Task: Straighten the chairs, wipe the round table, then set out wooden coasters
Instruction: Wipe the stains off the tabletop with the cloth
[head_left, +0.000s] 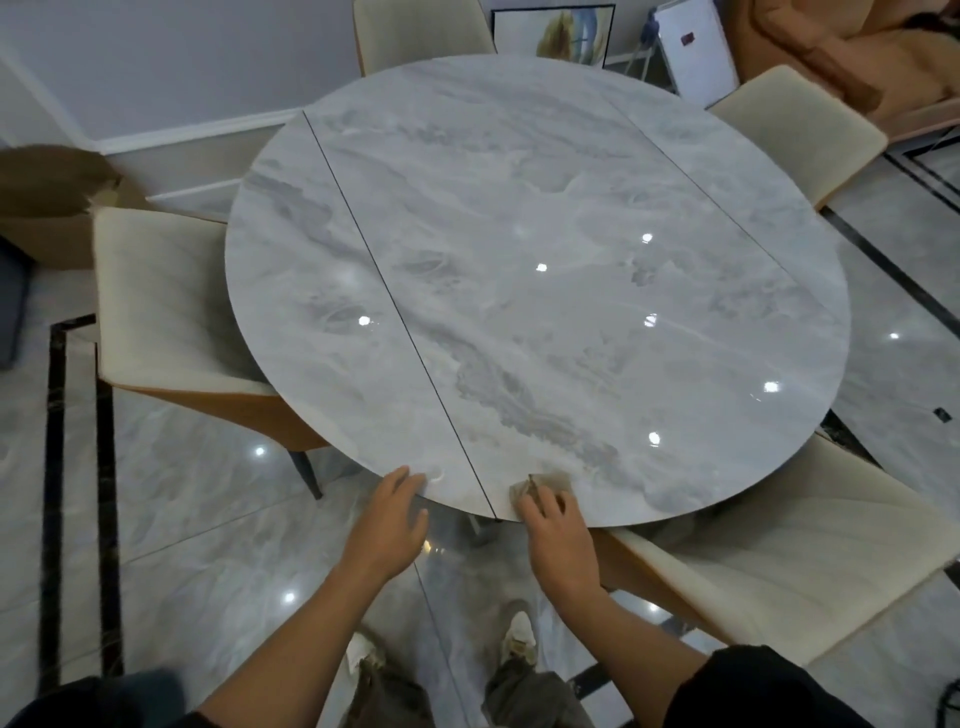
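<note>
Right hand presses cloth, half hidden.

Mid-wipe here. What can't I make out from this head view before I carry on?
- Cloth: mostly covered by the right hand; grip or flat press unclear.
- Round table base: hidden under its own top.
- Far chair: cut off by the frame's top edge.
- Wooden coasters: none in view.
- Smears on the top: glare spots and marble veining mask them.
</note>
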